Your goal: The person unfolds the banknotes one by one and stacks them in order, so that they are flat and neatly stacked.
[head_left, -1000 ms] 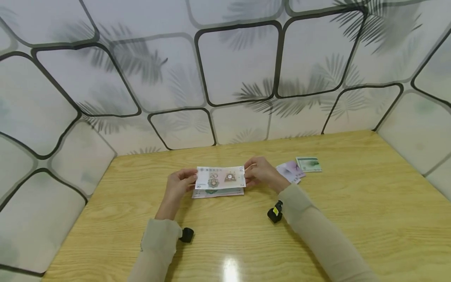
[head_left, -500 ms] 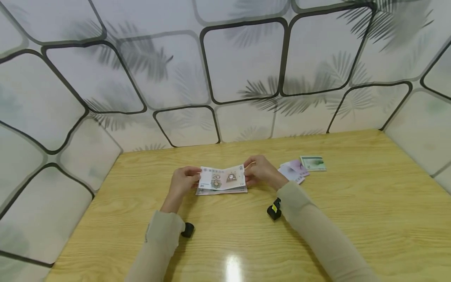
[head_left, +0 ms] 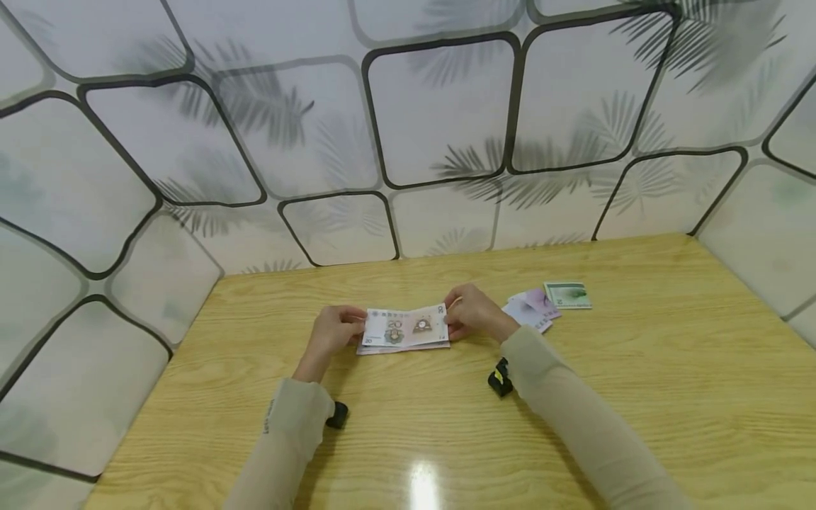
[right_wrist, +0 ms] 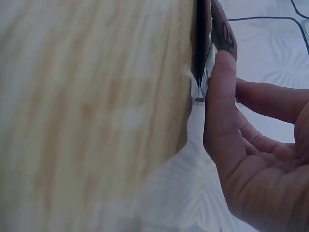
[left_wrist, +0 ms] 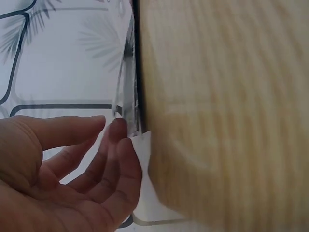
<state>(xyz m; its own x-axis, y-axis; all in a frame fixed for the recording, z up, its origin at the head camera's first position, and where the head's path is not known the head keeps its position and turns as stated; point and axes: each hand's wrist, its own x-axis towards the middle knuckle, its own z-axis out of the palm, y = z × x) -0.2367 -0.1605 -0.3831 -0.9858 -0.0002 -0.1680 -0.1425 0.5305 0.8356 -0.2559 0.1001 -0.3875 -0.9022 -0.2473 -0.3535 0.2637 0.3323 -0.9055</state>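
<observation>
A banknote (head_left: 408, 324) printed with 20 lies face up between the two hands. Other notes (head_left: 404, 350) show as a thin strip below its near edge. At the left end, my left hand (head_left: 331, 333) pinches the note between thumb and fingers. My right hand (head_left: 474, 313) holds the right end the same way. In the left wrist view, the left thumb (left_wrist: 77, 128) and fingertips sit at the ends of several paper edges (left_wrist: 128, 82). In the right wrist view, a note corner (right_wrist: 224, 31) rises above the right fingertips; how many notes each hand holds cannot be told.
Purple notes (head_left: 535, 306) and a green note (head_left: 569, 295) lie to the right, beyond the right hand. The wooden table (head_left: 408, 418) meets a patterned backdrop (head_left: 440, 120) at its far edge. Black wrist cameras (head_left: 501, 377) hang below both cuffs.
The 20 note has come down closer over the notes beneath, so less of them shows. It lies flatter than half a second ago, and both hands keep hold of its ends.
</observation>
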